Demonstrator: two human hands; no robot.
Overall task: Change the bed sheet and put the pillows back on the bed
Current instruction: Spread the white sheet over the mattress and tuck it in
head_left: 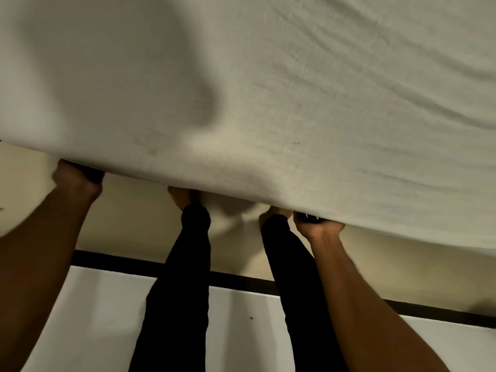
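Note:
A white, wrinkled bed sheet covers the bed and fills the upper part of the view. Its near edge runs from the left down to the right. My left hand grips under that edge at the left, its fingers curled and hidden beneath the cloth next to something dark. My right hand grips under the edge further right, thumb side showing, fingertips out of sight under the sheet. No pillows are in view.
My legs in black trousers stand between my arms, bare feet partly under the bed edge. Beneath me is a beige floor. Behind me run a black skirting strip and a white wall.

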